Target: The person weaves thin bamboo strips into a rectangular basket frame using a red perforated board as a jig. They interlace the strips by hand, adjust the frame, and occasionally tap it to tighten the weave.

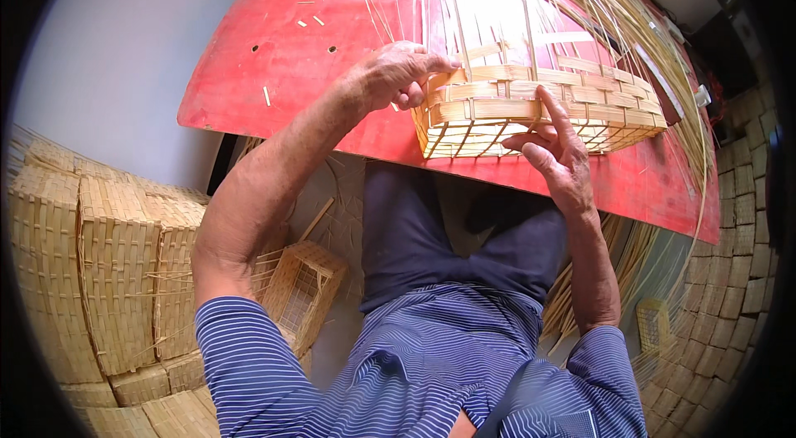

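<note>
A half-woven bamboo basket sits at the near edge of the red board, with flat strips woven round its upper wall and an open lattice below. Several thin upright stakes rise from its rim. At the basket's left corner, my left hand is closed, its thumb and fingers pinching the top woven strip. Against the near wall rests my right hand, index finger stretched up along the woven band and thumb apart. Its other fingers bend toward the lattice, partly hidden.
The red board has small holes and loose strip scraps. Long bamboo strips lie along its right side. Stacked woven baskets stand at the left, and a small basket is on the floor. More baskets line the right.
</note>
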Tool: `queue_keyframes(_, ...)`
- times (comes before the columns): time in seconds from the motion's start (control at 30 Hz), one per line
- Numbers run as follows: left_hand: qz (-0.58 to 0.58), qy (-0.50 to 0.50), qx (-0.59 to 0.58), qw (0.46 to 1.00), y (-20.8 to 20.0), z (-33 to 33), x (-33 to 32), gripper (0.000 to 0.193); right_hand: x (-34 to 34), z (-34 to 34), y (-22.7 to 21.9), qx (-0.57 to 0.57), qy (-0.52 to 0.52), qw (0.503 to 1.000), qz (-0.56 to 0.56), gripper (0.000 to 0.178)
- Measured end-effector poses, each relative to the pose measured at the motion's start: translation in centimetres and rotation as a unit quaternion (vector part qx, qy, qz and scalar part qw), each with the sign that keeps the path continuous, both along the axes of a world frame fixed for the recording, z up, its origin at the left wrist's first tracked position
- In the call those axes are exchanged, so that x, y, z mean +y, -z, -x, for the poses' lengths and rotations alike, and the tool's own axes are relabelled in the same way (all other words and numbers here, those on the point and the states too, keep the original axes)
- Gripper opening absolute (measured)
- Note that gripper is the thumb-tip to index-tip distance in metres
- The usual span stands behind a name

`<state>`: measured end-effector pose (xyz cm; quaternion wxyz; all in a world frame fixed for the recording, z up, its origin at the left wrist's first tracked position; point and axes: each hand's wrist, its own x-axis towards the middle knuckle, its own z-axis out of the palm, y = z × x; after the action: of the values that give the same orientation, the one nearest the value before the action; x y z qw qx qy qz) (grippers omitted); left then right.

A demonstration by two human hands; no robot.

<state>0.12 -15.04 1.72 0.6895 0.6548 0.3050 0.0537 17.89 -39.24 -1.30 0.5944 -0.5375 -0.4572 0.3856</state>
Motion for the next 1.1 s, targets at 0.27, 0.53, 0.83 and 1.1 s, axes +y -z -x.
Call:
queue_keyframes(0.27, -0.071, 0.004, 0.0, 0.997, 0.6, 0.4, 0.1, 0.041, -1.8, 1.5, -2.9, -0.403, 0.191, 0.892, -0.069, 0.043)
queue_keyframes(0.53, -0.049, 0.018, -0.022, 0.998, -0.7, 0.5, -0.8, 0.052, 3.2, 0.9, -6.5, -0.551, 0.045, 0.831, -0.063, 0.058)
queue_keyframes(0.83, -0.281, -0.097, -0.012, 0.955, -2.1, 2.8, -1.0, 0.081, 4.7, 0.8, -5.9, -0.605, -0.006, 0.794, -0.053, 0.069)
queue_keyframes(1.1, -0.119, -0.007, 0.049, 0.992, -1.7, 3.2, -2.0, 0.074, 4.7, 1.3, -6.3, -0.566, -0.009, 0.824, -0.036, 0.072)
